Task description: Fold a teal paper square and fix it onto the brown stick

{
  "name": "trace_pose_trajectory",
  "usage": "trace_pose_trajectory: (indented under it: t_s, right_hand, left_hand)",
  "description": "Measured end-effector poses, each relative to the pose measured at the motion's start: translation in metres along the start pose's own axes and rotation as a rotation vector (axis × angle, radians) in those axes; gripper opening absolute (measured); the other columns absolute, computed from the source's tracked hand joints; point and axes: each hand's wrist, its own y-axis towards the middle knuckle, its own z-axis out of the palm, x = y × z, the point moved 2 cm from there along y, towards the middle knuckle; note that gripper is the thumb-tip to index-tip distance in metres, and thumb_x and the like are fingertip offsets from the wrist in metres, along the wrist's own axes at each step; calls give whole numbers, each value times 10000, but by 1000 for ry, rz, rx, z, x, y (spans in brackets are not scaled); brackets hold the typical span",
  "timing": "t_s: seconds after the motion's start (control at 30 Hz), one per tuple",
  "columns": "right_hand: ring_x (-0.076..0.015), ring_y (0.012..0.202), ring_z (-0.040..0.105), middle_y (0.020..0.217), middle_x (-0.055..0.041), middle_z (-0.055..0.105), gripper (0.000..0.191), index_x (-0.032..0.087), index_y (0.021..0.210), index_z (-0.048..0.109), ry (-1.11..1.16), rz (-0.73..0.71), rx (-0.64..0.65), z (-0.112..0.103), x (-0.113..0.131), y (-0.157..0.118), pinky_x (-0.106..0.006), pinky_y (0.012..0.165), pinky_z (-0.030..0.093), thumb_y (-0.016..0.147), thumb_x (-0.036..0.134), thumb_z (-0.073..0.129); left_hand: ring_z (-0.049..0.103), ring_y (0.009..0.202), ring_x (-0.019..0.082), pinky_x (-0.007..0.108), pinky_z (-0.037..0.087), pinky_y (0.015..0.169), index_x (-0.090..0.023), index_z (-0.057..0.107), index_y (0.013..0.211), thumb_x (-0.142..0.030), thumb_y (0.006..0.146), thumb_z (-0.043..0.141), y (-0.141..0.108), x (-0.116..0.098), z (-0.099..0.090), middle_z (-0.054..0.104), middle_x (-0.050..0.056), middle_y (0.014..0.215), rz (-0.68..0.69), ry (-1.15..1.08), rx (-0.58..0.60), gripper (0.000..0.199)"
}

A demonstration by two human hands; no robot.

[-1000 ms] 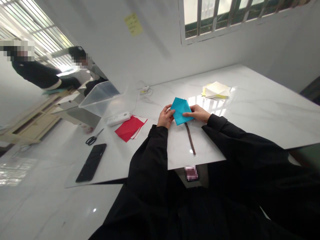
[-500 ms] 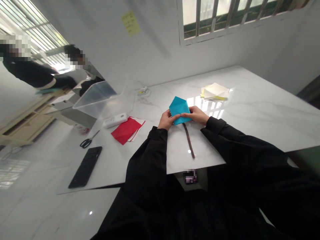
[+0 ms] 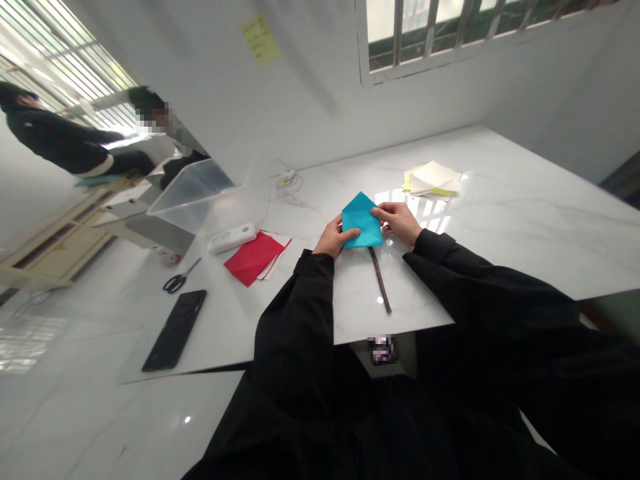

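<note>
Between my hands is a folded sheet of blue paper (image 3: pixel 361 220), with a pointed top and a straight lower edge. My left hand (image 3: pixel 333 238) grips its left side, thumb across the front and fingers behind. At the right edge, my right hand (image 3: pixel 400 221) pinches the paper between thumb and fingers near the upper corner. Below the paper a thin brown stick (image 3: pixel 381 281) lies on the white marbled table; its upper end is hidden behind the paper.
To the left are red paper (image 3: pixel 254 259), a white power strip (image 3: pixel 233 238), black-handled scissors (image 3: pixel 175 283) and a dark phone (image 3: pixel 175 330). A clear plastic bin (image 3: pixel 200 200) stands farther back. Cream and yellow papers (image 3: pixel 433 180) lie at the right. Two people (image 3: pixel 55 143) are at the far left.
My right thumb has slid from the paper's lower middle to its upper right edge. The paper has turned slightly, its point now nearer the middle. My left hand keeps its grip.
</note>
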Motion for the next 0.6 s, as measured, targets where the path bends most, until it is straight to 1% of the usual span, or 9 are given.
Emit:
trace_pose_trajectory:
  t_s: [0.17,0.33,0.43,0.6]
  right_hand:
    - [-134,618,551,712,-9,637,478,182,904,730,-23,-44,-32,-1,2,0,-250,526,478,762,631,813]
    - [-135,561,536,639,-10,631,475,164,895,769,-124,-114,-90,-6,3,2,-277,533,497,782,625,791]
    - [-152,613,583,705,-36,684,452,159,917,782,-155,-115,-107,-7,3,3,-276,542,521,789,593,779]
    - [-156,693,625,828,-46,719,366,163,1023,785,-117,-125,-90,-7,4,4,-268,575,553,776,433,773]
  left_hand:
    - [751,905,248,345,608,824,-156,652,1272,-371,522,1003,-1,-1,0,793,110,1050,-8,0,-1,854]
    - [745,857,229,338,607,802,-153,641,1253,-370,527,992,1,1,-1,789,100,1021,-17,3,-33,836]
    - [746,851,226,341,610,806,-154,636,1253,-368,528,989,2,2,-2,790,97,1017,-24,-3,-38,834]
    - [737,805,203,317,605,778,-152,633,1234,-362,524,992,1,1,-1,790,86,980,-26,-9,-47,823]
